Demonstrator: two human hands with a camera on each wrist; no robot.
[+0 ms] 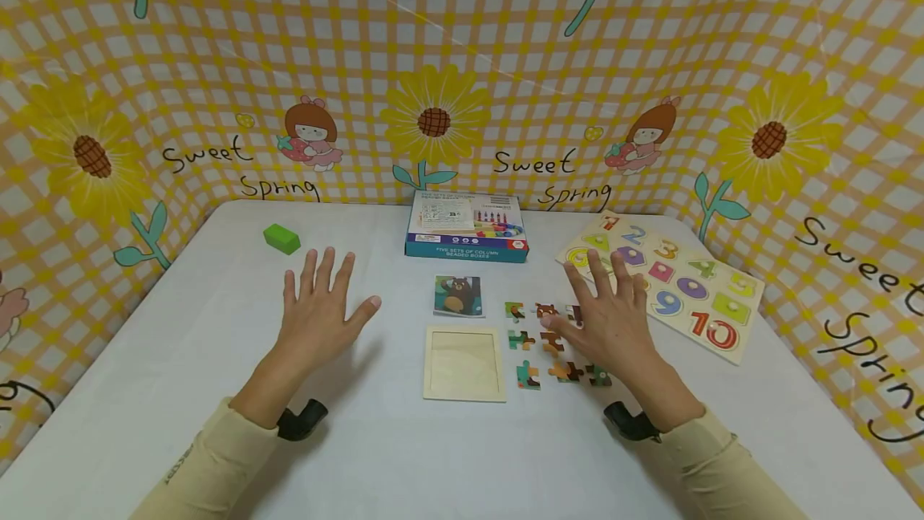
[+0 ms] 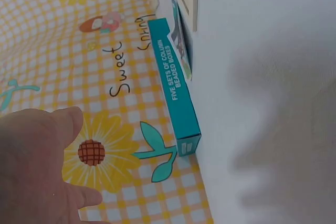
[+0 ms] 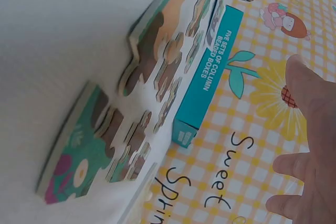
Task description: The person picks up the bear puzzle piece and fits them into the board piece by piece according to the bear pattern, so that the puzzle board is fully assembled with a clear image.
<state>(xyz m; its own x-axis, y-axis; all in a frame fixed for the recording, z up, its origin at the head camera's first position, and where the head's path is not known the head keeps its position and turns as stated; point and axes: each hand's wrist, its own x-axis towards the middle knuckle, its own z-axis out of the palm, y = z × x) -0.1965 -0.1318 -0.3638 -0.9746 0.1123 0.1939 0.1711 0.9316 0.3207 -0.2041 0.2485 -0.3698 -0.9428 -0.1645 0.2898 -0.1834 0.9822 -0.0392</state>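
Note:
My left hand (image 1: 318, 326) hovers over the left half of the table, fingers spread and holding nothing. My right hand (image 1: 612, 326), spread the same way, is above the puzzle pieces (image 1: 529, 375) and hides some of them. These loose pieces lie in rough rows, printed in green, brown and orange. Left of them is a square wooden puzzle frame (image 1: 429, 367) with a bare recess. Behind the frame lies a bear picture card (image 1: 459, 296). In the right wrist view, a corner puzzle piece (image 3: 79, 156) lies nearest, apart from the right hand (image 3: 315, 145).
A teal and white box (image 1: 465, 250) reading "Five sets of column beaded boxes" stands at the back, papers (image 1: 447, 215) on top. A green block (image 1: 281, 238) sits at back left. A wooden number board (image 1: 747, 319) lies at right, partly behind the right hand. Checked cloth surrounds the table.

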